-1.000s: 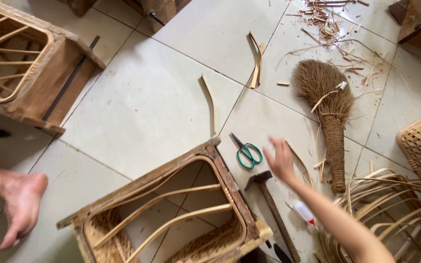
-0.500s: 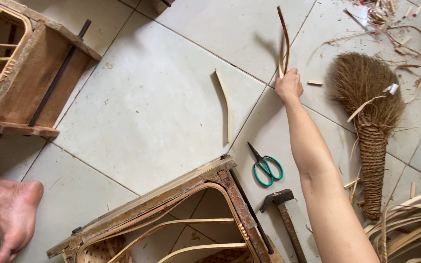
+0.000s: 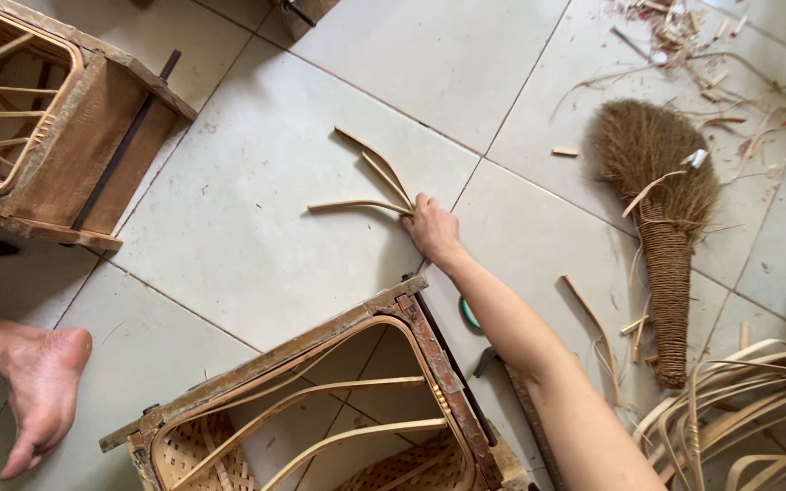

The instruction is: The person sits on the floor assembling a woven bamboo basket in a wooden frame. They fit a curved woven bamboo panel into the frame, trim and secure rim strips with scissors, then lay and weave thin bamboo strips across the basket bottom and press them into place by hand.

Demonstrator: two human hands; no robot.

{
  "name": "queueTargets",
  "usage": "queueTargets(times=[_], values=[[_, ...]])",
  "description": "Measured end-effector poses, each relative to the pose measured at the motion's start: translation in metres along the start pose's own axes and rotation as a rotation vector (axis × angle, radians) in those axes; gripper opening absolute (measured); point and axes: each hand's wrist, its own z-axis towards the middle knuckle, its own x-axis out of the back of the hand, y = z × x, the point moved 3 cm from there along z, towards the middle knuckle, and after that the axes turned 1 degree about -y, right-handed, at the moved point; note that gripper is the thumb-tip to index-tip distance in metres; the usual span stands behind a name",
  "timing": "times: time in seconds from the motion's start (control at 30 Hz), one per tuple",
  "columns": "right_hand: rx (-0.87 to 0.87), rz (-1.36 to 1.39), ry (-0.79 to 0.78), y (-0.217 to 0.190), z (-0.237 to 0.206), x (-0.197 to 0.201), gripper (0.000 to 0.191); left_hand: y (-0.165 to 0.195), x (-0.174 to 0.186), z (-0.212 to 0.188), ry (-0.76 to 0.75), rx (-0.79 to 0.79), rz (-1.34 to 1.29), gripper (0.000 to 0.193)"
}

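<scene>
Right hand closed round curved bamboo strips on the tiled floor, just beyond the wooden frame. Best gathered with ends aligned, lifted together. Left hand out of view.

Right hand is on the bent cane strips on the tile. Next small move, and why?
Probably close the right hand around the cane strips and lift them clear. Their near ends meet under the fingers, while the far ends splay flat on the floor tile; whether the grip is already firm can't be told.
</scene>
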Motion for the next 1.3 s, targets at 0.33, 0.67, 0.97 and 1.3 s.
queueTargets(times=[0.33,0.67,0.97,1.3], values=[[-0.001,0.008,0.188,0.142,-0.06,0.027,0.027,0.061,-0.009,-0.05,-0.044,-0.138,-0.115,0.073],[0.048,-0.039,0.137,0.259,-0.234,0.049,0.031,0.075,0.011,-0.057,-0.001,-0.189,-0.276,0.07],[-0.263,-0.138,0.149,0.282,-0.271,0.088,0.025,0.096,0.037,-0.04,0.103,-0.24,-0.388,0.06],[0.262,0.746,0.84,0.185,-0.216,0.167,0.018,0.094,0.03,-0.052,0.118,-0.344,-0.346,0.058]])
